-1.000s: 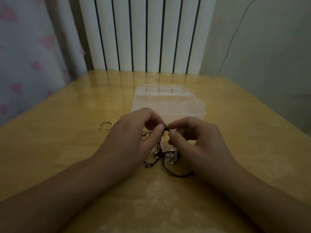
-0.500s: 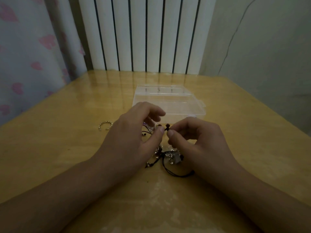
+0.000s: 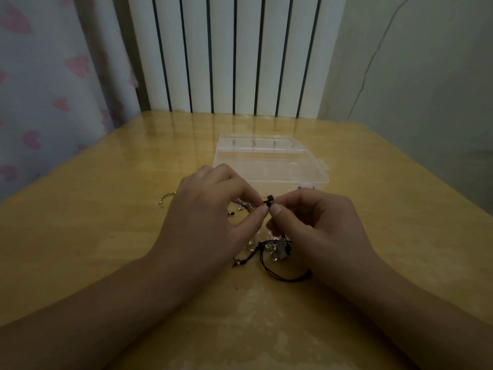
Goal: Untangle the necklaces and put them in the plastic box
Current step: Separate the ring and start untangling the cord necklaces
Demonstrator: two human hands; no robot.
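2 hands pinch a black cord over a tangle of necklaces on the bench.

The left hand [image 3: 210, 217] and right hand [image 3: 317, 225] meet fingertip to fingertip, each with thumb and forefinger closed on the beaded end of the black cord [image 3: 269, 204]. The tangled necklaces [image 3: 274, 249] lie on the bench [image 3: 93, 236] between the wrists, partly hidden by both hands; how many there are is hard to make out. The clear plastic box [image 3: 269, 161] sits just beyond, its contents unclear. A small metal ring [image 3: 166, 198] lies left, half covered.
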